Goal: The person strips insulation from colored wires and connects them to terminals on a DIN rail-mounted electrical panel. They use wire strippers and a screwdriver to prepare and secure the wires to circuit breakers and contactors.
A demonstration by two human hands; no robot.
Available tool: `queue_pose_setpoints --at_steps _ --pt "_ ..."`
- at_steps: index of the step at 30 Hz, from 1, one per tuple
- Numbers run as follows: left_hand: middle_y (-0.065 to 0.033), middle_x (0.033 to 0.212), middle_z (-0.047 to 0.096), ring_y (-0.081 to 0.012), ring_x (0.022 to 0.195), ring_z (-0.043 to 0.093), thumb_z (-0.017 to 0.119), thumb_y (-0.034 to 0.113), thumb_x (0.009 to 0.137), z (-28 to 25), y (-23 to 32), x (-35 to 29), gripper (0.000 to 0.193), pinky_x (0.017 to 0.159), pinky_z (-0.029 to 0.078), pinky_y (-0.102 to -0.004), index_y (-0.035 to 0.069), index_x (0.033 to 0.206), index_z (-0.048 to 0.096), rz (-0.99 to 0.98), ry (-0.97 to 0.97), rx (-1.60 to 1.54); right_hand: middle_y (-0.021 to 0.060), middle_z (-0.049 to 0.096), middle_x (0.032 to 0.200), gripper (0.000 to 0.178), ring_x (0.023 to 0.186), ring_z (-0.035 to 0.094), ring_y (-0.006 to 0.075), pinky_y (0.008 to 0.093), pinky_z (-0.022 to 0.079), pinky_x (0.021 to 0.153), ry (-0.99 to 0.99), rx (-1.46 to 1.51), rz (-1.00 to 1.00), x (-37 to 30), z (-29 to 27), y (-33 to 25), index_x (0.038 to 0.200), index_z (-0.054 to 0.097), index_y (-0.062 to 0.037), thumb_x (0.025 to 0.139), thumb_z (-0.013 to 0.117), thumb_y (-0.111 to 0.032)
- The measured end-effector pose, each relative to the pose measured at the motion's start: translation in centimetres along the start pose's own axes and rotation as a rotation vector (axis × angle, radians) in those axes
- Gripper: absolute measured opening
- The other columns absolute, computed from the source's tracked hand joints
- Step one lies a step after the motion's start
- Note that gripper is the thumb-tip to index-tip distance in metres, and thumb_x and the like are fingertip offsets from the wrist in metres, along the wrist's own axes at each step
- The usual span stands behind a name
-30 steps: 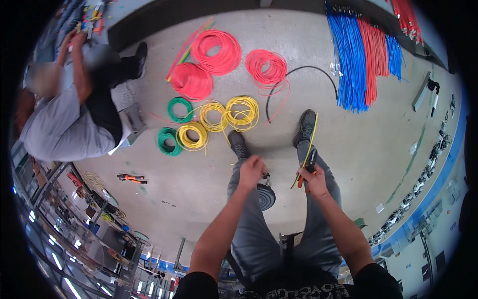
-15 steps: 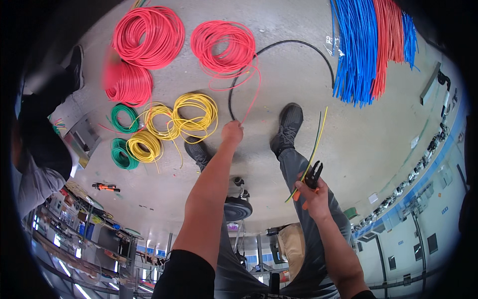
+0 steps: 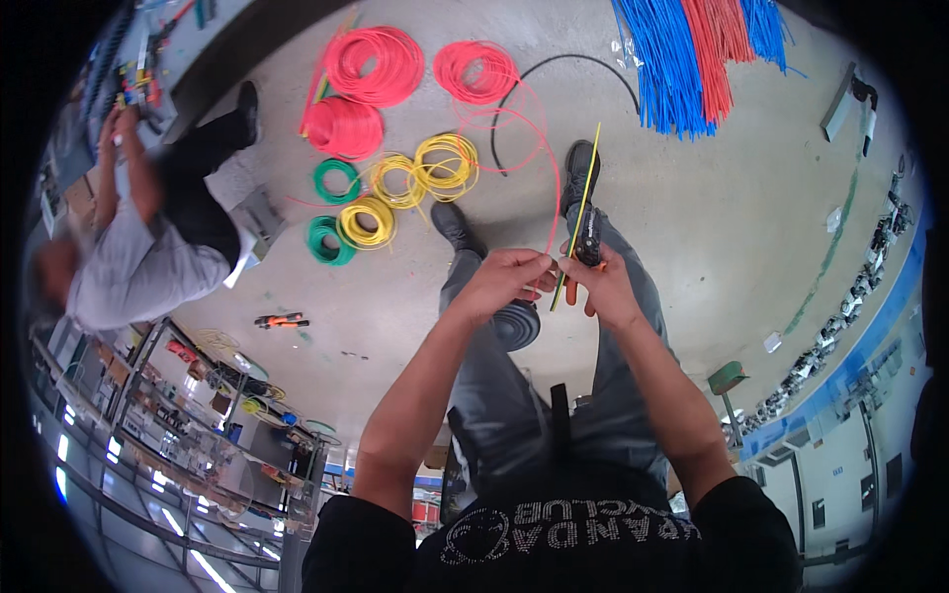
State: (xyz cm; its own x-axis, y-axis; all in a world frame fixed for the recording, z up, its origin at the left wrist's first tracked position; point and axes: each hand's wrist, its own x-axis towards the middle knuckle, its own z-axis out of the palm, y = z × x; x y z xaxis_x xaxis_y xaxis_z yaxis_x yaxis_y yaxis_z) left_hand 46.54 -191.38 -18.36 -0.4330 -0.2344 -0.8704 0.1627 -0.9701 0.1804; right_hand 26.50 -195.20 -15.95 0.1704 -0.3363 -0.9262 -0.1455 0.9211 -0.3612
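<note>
My left hand (image 3: 506,281) is closed in a pinch on the red wire (image 3: 557,188), which runs up to a loose red coil (image 3: 450,71) on the floor. Close beside it, my right hand (image 3: 605,284) grips cutting pliers (image 3: 589,243) with black jaws and orange handles. The same hand also holds yellow and green wire pieces (image 3: 585,193) upright. Both hands' fingertips nearly meet above my knees; whether they touch is hard to tell.
Red coils (image 3: 397,81), yellow coils (image 3: 459,180) and green coils (image 3: 326,253) lie ahead on the left. Blue wires (image 3: 670,89) and red wires (image 3: 704,59) fan out at far right. A black cable (image 3: 502,138) curves between. Orange-handled tools (image 3: 283,321) and another person (image 3: 148,262) are at left.
My left hand has drawn the red wire back toward me and over to my right hand. The pliers and the yellow and green pieces have come inward. My view has shifted.
</note>
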Motion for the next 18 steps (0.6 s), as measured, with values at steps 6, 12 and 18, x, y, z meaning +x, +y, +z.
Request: queue_pose_setpoints --at_steps 6,12,18 --pt "-0.0066 0.096 0.071 -0.0169 0.089 0.072 0.055 0.038 0.105 8.2 3.8 -10.6 0.037 0.079 0.058 -0.0315 0.005 0.118 0.068 0.099 0.059 -0.002 0.0023 0.063 0.074 0.019 0.057 0.058 0.0088 0.0258 0.039 0.04 -0.032 0.139 -0.152 -8.6 0.1 -4.5 0.1 0.066 -0.0036 0.091 0.075 -0.017" --pt "-0.0087 0.097 0.073 -0.0194 0.081 0.074 0.054 0.036 0.106 14.6 3.3 -16.7 0.041 0.073 0.06 -0.0314 0.005 0.13 0.063 0.254 0.131 -0.111 0.0033 0.066 0.082 0.013 0.071 0.062 0.0124 0.0315 0.05 0.065 -0.041 0.201 -0.194 -15.1 0.3 -8.5 0.096 0.066 -0.0018 0.09 0.075 -0.009" --pt "-0.0054 0.087 0.069 -0.0139 0.071 0.068 0.053 0.03 0.107 17.9 1.6 -18.6 0.038 0.066 0.06 -0.0289 0.005 0.134 0.062 0.539 0.186 -0.204 0.007 0.064 0.075 0.013 0.057 0.06 0.0154 0.0319 0.047 0.049 -0.138 0.127 -0.193 -19.2 0.5 -10.6 0.092 0.062 0.0 0.09 0.072 -0.007"
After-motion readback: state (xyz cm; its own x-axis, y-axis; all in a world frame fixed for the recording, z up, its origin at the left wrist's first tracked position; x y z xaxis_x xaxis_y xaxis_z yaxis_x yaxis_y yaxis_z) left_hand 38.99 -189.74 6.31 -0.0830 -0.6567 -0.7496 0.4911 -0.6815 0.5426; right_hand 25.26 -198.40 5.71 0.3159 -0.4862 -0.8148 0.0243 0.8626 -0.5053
